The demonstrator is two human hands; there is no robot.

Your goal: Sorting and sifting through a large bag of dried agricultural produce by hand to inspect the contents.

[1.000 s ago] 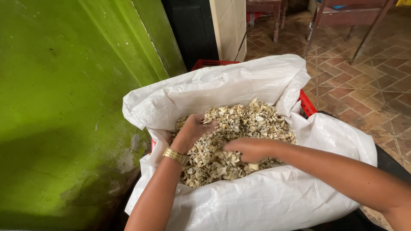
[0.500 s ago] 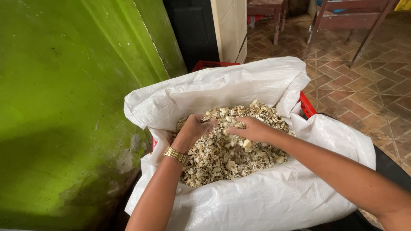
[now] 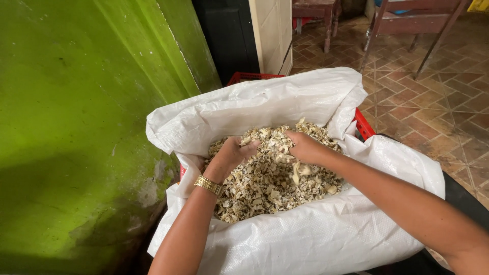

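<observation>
Head camera looks steeply down (close) into the sack (image 3: 305,239).

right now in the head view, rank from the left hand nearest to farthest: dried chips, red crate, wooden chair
From the left hand:
1. Dried chips, touching it, inside the white sack.
2. Red crate, right of the sack.
3. Wooden chair, far upper right on the tiled floor.

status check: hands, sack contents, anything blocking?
Left hand and right hand cupped together, lifting pale dried chips. A few chips falling. White woven sack open, lining red crate. Nothing blocking.
</observation>
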